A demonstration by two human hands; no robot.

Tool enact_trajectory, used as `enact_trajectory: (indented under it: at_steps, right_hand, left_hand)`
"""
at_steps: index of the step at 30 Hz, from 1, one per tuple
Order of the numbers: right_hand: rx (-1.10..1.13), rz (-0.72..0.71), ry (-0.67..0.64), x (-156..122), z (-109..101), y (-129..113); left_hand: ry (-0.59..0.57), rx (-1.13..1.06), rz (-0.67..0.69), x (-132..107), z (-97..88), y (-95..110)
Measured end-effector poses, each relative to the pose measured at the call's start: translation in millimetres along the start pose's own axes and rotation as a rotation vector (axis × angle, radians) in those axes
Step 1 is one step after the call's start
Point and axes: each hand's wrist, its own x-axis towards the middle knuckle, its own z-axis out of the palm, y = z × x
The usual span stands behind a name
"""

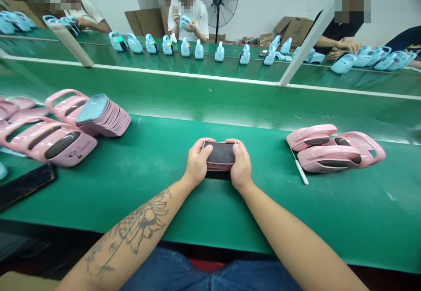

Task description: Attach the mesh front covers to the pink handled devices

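Note:
Both my hands grip a small stack of pink plates with a dark top face (221, 153), just above the green bench in front of me. My left hand (198, 161) closes round its left end, thumb on the dark face. On the right end my right hand (241, 164) is closed the same way. To the left, pink plastic housings with handles (70, 144) lie beside a leaning stack of pink plates (113, 118) topped by a light blue one. At the right, more pink housings (329, 157) lie together, with a thin white-handled tool (301, 172) against them.
A black phone-like slab (28, 186) lies at the left front. Behind a white rail (184, 75), light blue housings (199, 51) stand in a row on a green belt. Several people work across from me, near a large fan (217, 1) and cardboard boxes (292, 32).

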Motion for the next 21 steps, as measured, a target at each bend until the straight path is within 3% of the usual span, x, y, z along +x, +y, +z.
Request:
enact_trajectory:
  at_steps: [21]
  right_hand:
    - [-0.028,-0.007,-0.021,1.2,-1.2,-1.8]
  left_hand:
    - [-0.011,0.001,-0.004,0.7,-1.0,0.4]
